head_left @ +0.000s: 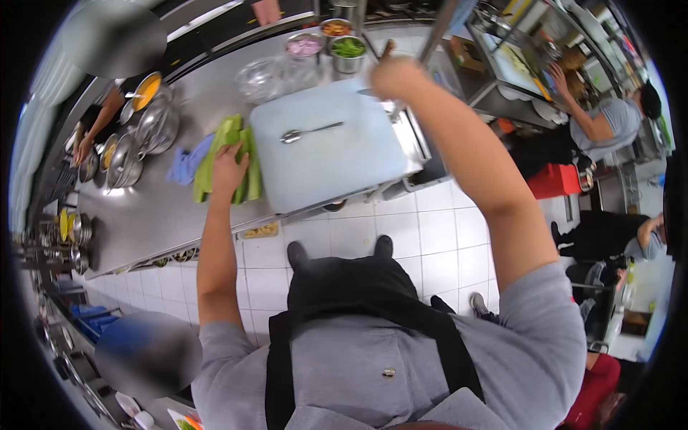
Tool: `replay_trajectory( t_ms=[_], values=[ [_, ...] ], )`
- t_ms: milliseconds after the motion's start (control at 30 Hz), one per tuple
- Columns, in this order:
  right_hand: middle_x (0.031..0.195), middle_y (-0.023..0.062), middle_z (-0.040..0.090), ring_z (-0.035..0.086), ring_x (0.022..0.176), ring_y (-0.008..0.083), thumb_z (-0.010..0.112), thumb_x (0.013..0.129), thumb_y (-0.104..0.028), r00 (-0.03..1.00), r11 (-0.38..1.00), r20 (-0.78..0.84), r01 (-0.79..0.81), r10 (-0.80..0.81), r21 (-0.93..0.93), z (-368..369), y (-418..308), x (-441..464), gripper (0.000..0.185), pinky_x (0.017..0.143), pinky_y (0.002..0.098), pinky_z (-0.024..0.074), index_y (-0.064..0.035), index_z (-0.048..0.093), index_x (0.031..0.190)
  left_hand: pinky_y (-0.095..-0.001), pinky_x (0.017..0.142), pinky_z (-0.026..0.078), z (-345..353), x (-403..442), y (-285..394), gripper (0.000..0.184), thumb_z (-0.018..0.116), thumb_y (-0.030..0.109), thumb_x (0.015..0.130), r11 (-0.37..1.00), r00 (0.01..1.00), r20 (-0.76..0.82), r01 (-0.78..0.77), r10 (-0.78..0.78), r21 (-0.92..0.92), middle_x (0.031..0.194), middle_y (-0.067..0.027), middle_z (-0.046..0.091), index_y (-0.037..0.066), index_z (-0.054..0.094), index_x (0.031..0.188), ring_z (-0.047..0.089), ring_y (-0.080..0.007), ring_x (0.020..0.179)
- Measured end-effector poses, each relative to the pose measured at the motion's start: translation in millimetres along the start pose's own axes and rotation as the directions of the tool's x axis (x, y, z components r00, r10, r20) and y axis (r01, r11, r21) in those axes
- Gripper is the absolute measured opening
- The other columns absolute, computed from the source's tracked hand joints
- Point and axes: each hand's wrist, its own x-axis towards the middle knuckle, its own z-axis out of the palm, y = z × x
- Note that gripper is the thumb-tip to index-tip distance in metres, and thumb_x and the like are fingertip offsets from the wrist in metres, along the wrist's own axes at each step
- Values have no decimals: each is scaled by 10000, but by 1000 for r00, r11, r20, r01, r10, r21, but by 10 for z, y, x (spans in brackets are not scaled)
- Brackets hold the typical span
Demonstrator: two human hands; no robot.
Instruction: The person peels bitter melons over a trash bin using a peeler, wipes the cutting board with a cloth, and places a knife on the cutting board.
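My left hand [230,170] is closed around part of a pile of green stalks that look like celery [207,172], left of the white cutting board [308,175]. A metal spoon [312,132] lies on the board. Past the board's far right corner, my right hand [398,76] is closed and smeared by motion. A narrow grey blade [367,92] sticks out beside it over the board's edge, apparently a knife in its grip, mostly hidden.
A blue cloth [190,163] lies beside the stalks. Clear plastic wrap or bags [265,79] and metal containers of chopped green [349,47] and pink [304,46] food stand behind the board. Metal bowls [156,127] are at left. Co-workers stand at left and right [609,129].
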Motion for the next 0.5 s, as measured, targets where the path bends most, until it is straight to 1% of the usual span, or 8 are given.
replay_trajectory(
  t_ms=[100, 167, 200, 267, 400, 433, 467, 500],
  values=[
    [934, 71, 672, 658, 760, 224, 681, 822, -224, 971, 961, 151, -149, 188, -233, -12, -1124, 755, 287, 661, 386, 539, -48, 703, 1047, -441, 1006, 458, 344, 219, 710, 460, 679, 209, 840, 982, 974, 132, -178, 184, -56, 1248, -218, 606, 46, 617, 1265, 559, -391, 1166],
    [880, 25, 632, 619, 660, 184, 707, 824, -144, 714, 768, 340, -435, 612, -470, 497, -1866, 1382, 291, 602, 358, 523, -40, 678, 1095, -433, 992, 463, 613, 370, 1102, 427, 637, 210, 859, 987, 964, 219, -159, 150, 27, 1244, -175, 614, 60, 617, 1258, 559, -362, 1162],
    [895, 36, 637, 625, 684, 192, 697, 831, -138, 718, 779, 338, -459, 608, -427, 662, -1921, 1163, 296, 616, 364, 529, -29, 673, 1105, -427, 978, 468, 804, 439, 1240, 403, 611, 205, 871, 995, 973, 228, -57, 37, 84, 1233, -150, 621, 76, 621, 1252, 560, -335, 1162],
    [939, 70, 649, 645, 754, 214, 666, 853, -121, 740, 806, 324, -514, 589, -292, 952, -2074, 570, 310, 657, 381, 545, 3, 660, 1136, -435, 923, 479, 958, 367, 1491, 323, 550, 177, 885, 881, 936, 138, -350, 323, 318, 1194, -139, 623, 110, 638, 1188, 591, -305, 1102],
    [1159, 239, 652, 568, 1214, 322, 562, 909, -151, 978, 886, -139, -73, 152, 458, 1640, -1247, -743, 440, 942, 385, 522, 71, 559, 1288, -459, 870, 488, 1459, 405, 1449, 216, 498, 146, 880, 914, 982, -19, -167, 187, 370, 962, -160, 677, 25, 673, 923, 634, -315, 972],
    [1213, 247, 629, 638, 1102, 342, 558, 907, -184, 961, 958, -267, 10, 70, 288, 1983, -1159, -708, 445, 890, 396, 550, 63, 566, 1277, -461, 871, 497, 1535, 316, 1388, 214, 502, 135, 878, 924, 996, -24, -75, 91, 375, 995, -187, 681, 21, 675, 931, 644, -326, 962],
    [1228, 240, 625, 695, 946, 343, 567, 898, -194, 981, 741, -37, -117, 188, 661, 2017, -962, -808, 429, 805, 442, 574, 45, 582, 1254, -432, 871, 507, 1438, 159, 1511, 207, 529, 148, 868, 845, 998, 43, -68, 54, 531, 1015, -185, 690, 22, 681, 931, 649, -308, 975],
    [1186, 228, 644, 711, 822, 356, 574, 889, -207, 998, 811, -32, -24, 53, 585, 1959, -815, -882, 486, 721, 464, 581, 58, 527, 1293, -418, 855, 517, 1427, 39, 1468, 225, 553, 161, 860, 840, 994, 39, -108, 102, 531, 1009, -201, 690, 11, 688, 957, 646, -305, 987]
  ],
)
